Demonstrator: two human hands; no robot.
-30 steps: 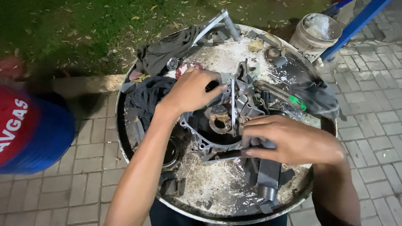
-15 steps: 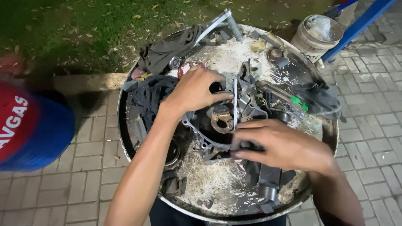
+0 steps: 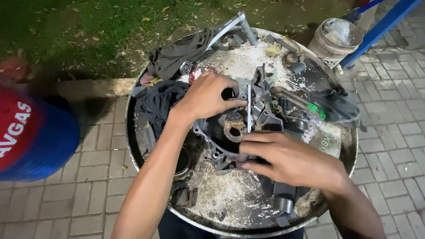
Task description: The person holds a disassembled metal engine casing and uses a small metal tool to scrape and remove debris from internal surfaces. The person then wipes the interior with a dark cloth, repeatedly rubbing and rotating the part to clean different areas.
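A grey metal engine case point(image 3: 230, 132) with a round opening and a rusty bearing seat lies in the middle of a round, dirty metal drum top point(image 3: 248, 66). My left hand point(image 3: 208, 95) grips the case's upper left rim, fingers curled over the edge. My right hand point(image 3: 287, 159) holds the case's lower right edge, fingers bent around it. Dark metal parts stand upright just right of the case's middle.
Dark rags point(image 3: 177, 55) lie at the drum's upper left, a bent metal lever point(image 3: 234, 24) at the top, a green-handled tool point(image 3: 316, 110) at right. A white bucket point(image 3: 334, 37) and blue bars point(image 3: 380, 26) stand at upper right. A red and blue cylinder point(image 3: 31, 132) sits left on paving.
My right hand has slid left and slightly up along the case's lower edge. My left hand keeps its grip on the upper rim.
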